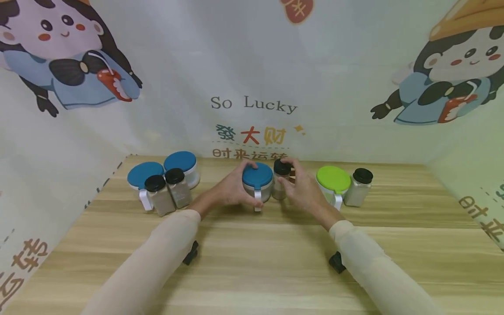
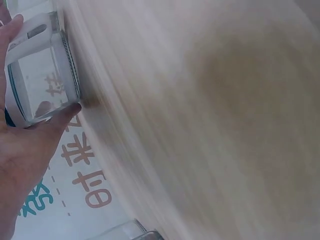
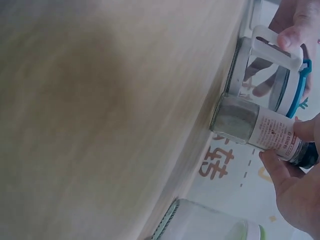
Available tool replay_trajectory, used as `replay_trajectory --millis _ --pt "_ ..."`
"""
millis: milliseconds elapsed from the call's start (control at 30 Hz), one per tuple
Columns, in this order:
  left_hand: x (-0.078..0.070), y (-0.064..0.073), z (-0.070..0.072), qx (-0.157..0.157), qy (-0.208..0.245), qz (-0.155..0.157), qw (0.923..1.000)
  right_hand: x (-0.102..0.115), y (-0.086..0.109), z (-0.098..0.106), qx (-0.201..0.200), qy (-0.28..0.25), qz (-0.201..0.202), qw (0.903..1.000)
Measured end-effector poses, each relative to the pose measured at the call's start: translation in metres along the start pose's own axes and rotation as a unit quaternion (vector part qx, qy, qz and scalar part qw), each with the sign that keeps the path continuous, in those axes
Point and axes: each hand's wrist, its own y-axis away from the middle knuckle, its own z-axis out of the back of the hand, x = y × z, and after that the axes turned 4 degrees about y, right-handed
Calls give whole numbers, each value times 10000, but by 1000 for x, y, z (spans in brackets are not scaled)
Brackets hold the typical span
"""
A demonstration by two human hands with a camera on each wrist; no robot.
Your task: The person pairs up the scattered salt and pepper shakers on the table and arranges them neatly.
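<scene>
In the head view, my left hand (image 1: 230, 188) grips a glass seasoning jar (image 1: 257, 176) with a blue lid and a white handle. Its fingers curve round the far side, and the thumb is at the handle. The left wrist view shows the clear glass body (image 2: 40, 82) between fingers and thumb. Just right of it, my right hand (image 1: 305, 188) pinches a spice bottle (image 1: 279, 189) near its black cap. That bottle has a printed label (image 3: 274, 132) and a grey-brown filling. Jar and bottle stand upright, side by side on the wooden table (image 1: 260, 262).
To the left are two more blue-lidded jars, one in front (image 1: 145, 174) and one behind (image 1: 180, 161), with two black-capped bottles (image 1: 160, 199) before them. A green-lidded jar (image 1: 333, 178) and another black-capped bottle (image 1: 358, 190) stand right. A printed curtain (image 1: 256, 57) hangs behind the table.
</scene>
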Motion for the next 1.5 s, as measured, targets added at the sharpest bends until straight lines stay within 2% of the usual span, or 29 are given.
replay_trajectory --millis 200,367,467,567,667,767,833,933,1067,1200,1300,1400,1500 --pt "-3 -7 -1 91 -18 -33 10000 -6 -2 6 -81 297 312 9990" --pt "-1 -6 -2 218 -38 -6 9998 -10 0 5 -6 702 551 9960" --pt "-1 -5 -3 240 -139 52 9996 -10 1 6 117 761 624 9951" --pt "-5 2 -2 106 -225 61 9997 -4 3 9 288 816 528 9948" --pt "-14 13 3 -238 -222 12 9995 7 9 15 266 842 392 9953" --pt "-26 25 10 -620 -113 -97 9980 18 15 22 6 833 444 9955" --pt "-35 32 16 -766 62 -247 9967 24 18 25 -167 881 575 9943" --pt "-47 38 21 -855 611 -421 9936 30 18 27 -342 996 969 9897" --pt "-66 39 27 -993 1222 -699 9850 41 8 27 -419 1139 1405 9826" --pt "-82 43 35 -1114 1247 -835 9824 56 -1 24 -368 1179 1458 9816" --pt "-89 50 46 -1210 1321 -823 9804 66 -7 20 -264 1218 1460 9814" --pt "-94 58 61 -1292 1463 -861 9770 77 -13 15 -84 1200 1542 9807" --pt "-99 65 82 -1493 1338 -943 9752 89 -18 5 153 1134 1594 9806"
